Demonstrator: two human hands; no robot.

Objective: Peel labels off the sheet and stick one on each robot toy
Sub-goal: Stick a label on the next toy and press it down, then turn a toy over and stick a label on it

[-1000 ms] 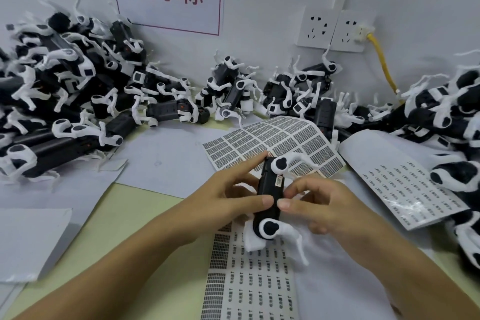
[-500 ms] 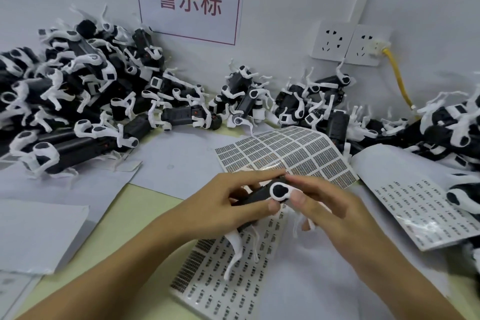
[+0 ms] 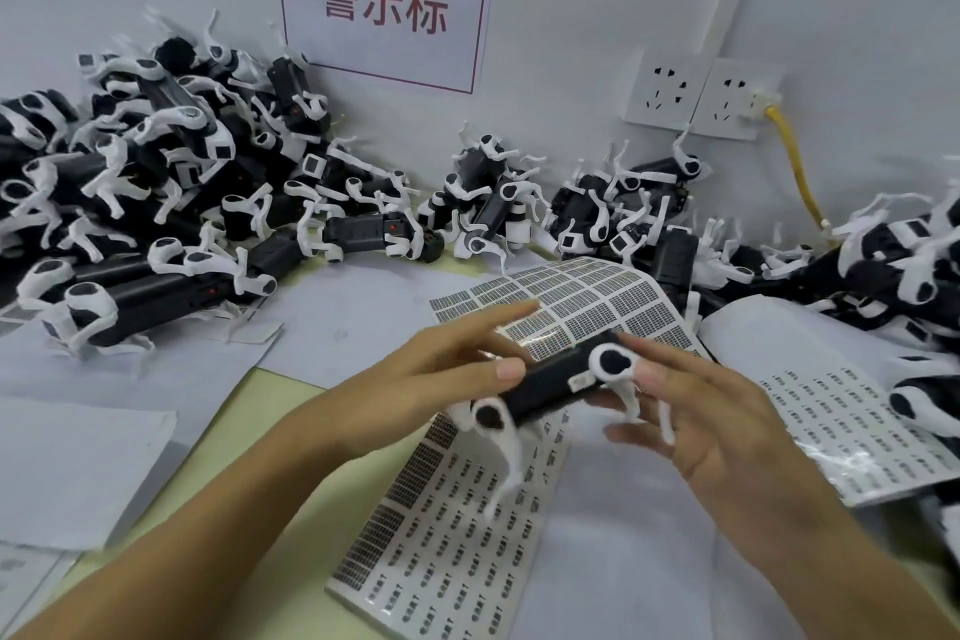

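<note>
Black plastic body, white legs: one robot toy (image 3: 558, 382) held up off the table between both hands, tilted so its side with a small white label (image 3: 581, 382) faces up toward me. My left hand (image 3: 441, 374) has the thumb pressed on the near end of the body and the fingers reaching out long over the top; whether they curl behind it I cannot tell. My right hand (image 3: 711, 411) takes the far end by the white hip joint, thumb against it, fingers spread loosely underneath, more a cradle than a clamp. Reads like a check or press-down on the sticker, hence the side turned upward.

Label sheet (image 3: 457, 525) lies flat right below the hands, within easy reach for the next peel. A second sheet (image 3: 571, 296) curls up just behind, a third (image 3: 852, 426) sits to the right. Piles of toys left (image 3: 135, 203), back (image 3: 613, 208) and right (image 3: 904, 265); which are already labelled I can't tell. Table (image 3: 249, 421) edge shows pale yellow.
</note>
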